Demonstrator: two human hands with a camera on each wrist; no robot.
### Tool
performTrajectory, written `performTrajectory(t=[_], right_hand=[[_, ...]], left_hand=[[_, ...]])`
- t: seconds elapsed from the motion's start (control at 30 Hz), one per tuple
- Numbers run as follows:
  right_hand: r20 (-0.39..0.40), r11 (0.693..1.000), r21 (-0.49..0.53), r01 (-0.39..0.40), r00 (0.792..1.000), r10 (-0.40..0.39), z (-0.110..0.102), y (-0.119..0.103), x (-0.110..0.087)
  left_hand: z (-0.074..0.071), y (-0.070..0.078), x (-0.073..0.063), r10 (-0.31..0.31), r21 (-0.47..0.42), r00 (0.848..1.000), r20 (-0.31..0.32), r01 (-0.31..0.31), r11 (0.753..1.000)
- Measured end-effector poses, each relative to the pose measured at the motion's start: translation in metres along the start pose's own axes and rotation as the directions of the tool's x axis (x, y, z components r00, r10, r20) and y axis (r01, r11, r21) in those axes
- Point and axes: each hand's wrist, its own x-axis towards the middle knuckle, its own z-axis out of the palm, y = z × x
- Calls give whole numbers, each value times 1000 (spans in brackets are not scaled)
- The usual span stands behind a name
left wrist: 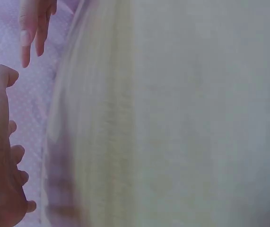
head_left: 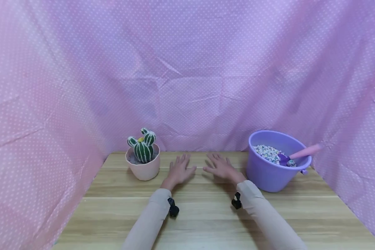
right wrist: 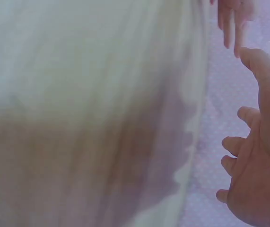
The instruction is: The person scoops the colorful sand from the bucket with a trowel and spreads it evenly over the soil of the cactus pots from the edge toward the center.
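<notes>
My left hand (head_left: 180, 171) is held palm down over the wooden table (head_left: 203, 222), fingers spread and nothing in its grasp. It is nearest to a cactus (head_left: 143, 150) in a pale pink pot (head_left: 144, 172) on its left. Opposite it, my right hand (head_left: 220, 168) also has its fingers spread and holds nothing. To its right stands a purple bucket (head_left: 268, 178) with small pastel beads (head_left: 267, 153) inside. A scoop with a pink handle (head_left: 307, 151) leans in the bucket. Both wrist views show bare palms, with the other hand's fingers close by.
A pink polka-dot cloth (head_left: 187, 69) hangs behind and along both sides of the table. The pot and bucket stand towards the table's far edge, with the hands between them. A small black device (head_left: 173, 208) is strapped at each wrist.
</notes>
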Motion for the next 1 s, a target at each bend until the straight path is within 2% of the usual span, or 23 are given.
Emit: performTrajectory(t=[0.2,0.3,0.4,0.53,0.63,0.73,0.87,0.97,1.0], right_hand=[[-25,999,23,48,999,-48,-26,-10,-4],[-31,998,39,51,998,-50,-42,-17,-11],[-58,997,38,66,996,-63,-61,-22,-20],[-133,994,5,111,985,-109,-87,-26,-35],[-183,991,-11,135,974,-135,-111,-26,-46],[-213,989,9,148,966,-143,-139,-24,-60],[-213,988,81,132,971,-112,-180,-15,-84],[-205,988,125,86,977,-59,-208,-1,-105],[-204,988,140,59,979,-30,-217,4,-112]], left_hand=[[-10,7,3,55,-30,996,-70,-57,998],[-17,14,5,91,-82,990,-112,-101,991],[-24,24,5,126,-136,979,-159,-148,980],[-30,42,7,158,-221,965,-211,-204,954],[-33,57,9,167,-316,958,-231,-237,919],[-34,72,10,152,-427,962,-225,-238,873],[-31,90,11,102,-583,978,-184,-192,790],[-25,103,14,76,-670,984,-160,-165,724],[-23,107,15,71,-687,986,-153,-158,709]])
